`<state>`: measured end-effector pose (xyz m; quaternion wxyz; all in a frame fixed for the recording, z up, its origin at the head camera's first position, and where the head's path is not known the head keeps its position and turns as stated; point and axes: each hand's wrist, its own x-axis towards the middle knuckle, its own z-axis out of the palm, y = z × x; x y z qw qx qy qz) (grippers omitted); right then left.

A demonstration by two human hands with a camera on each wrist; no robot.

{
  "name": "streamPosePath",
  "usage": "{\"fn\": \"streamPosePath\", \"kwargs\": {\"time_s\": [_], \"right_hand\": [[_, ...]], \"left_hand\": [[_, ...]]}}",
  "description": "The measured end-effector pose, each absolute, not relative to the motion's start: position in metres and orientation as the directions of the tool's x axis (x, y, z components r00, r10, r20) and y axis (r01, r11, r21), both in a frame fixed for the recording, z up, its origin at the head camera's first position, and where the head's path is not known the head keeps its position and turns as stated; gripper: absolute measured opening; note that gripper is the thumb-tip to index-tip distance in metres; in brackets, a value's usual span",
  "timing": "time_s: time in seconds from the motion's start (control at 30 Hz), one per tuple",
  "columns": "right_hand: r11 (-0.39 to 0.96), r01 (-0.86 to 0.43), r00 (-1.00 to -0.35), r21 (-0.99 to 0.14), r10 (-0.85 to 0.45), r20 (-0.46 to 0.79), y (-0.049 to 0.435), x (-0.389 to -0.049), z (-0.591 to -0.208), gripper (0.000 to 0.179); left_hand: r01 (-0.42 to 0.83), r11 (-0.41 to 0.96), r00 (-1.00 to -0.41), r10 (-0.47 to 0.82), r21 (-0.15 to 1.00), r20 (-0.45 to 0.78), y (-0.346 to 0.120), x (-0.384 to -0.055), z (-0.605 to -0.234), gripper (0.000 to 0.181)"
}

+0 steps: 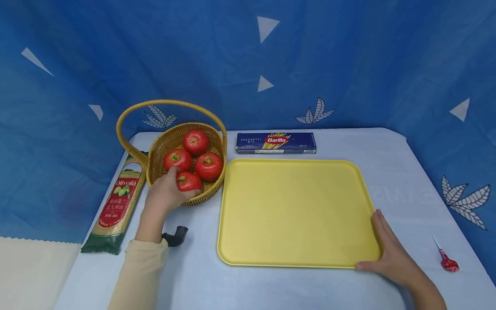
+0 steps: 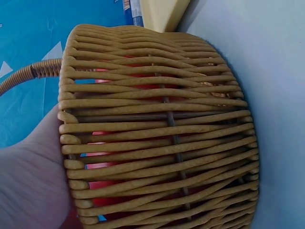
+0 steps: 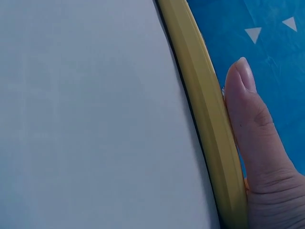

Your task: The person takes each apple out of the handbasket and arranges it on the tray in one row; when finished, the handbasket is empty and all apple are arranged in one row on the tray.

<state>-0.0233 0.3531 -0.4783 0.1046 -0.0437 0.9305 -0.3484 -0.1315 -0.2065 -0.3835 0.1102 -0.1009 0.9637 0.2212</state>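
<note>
In the head view, my left hand [image 1: 164, 191] reaches over the near rim of a wicker basket [image 1: 207, 194] and grips the nearest red apple [image 1: 188, 182], thumb on its right side and fingers at its upper left. Other red apples [image 1: 209, 166] lie around it in the basket. The left wrist view is mostly basket weave [image 2: 157, 143], with red showing through the gaps. On the right, my right hand [image 1: 391, 254] touches the near right corner of a yellow tray [image 1: 296, 211], fingers along the right edge and thumb at the front. The right wrist view shows the straight thumb beside the rim.
A green-ended spaghetti bag [image 1: 116, 202] lies left of the basket, under its arched handle [image 1: 170, 102]. Behind the tray is a blue Barilla spaghetti box [image 1: 276, 143]. A black bent pipe-like object [image 1: 176, 236] sits by the left wrist; a red-wrapped lollipop [image 1: 448, 261] lies far right.
</note>
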Motion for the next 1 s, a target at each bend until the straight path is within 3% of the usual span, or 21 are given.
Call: {"fn": "streamPosePath", "kwargs": {"time_s": [0.27,0.47,0.73,1.0], "right_hand": [[0.748,-0.021,-0.977,-0.663,-0.157,-0.146,0.355,-0.022,-0.48,0.14],[0.753,-0.01,-0.977,-0.658,-0.148,-0.154,0.355,-0.022,-0.482,0.139],[0.753,0.005,-0.974,-0.658,-0.145,-0.174,0.354,-0.023,-0.483,0.14],[0.757,0.007,-0.974,-0.653,-0.141,-0.175,0.356,-0.024,-0.483,0.14]], "left_hand": [[-0.22,0.895,-0.961,-0.13,0.387,-0.245,-0.207,-0.134,-0.385,0.101],[-0.234,0.857,-0.969,-0.166,0.46,-0.184,-0.207,-0.13,-0.388,0.1],[-0.192,0.817,-0.975,-0.221,0.544,-0.012,-0.204,-0.121,-0.393,0.093],[-0.098,0.779,-0.94,-0.277,0.619,0.2,-0.19,-0.104,-0.37,0.087]]}}
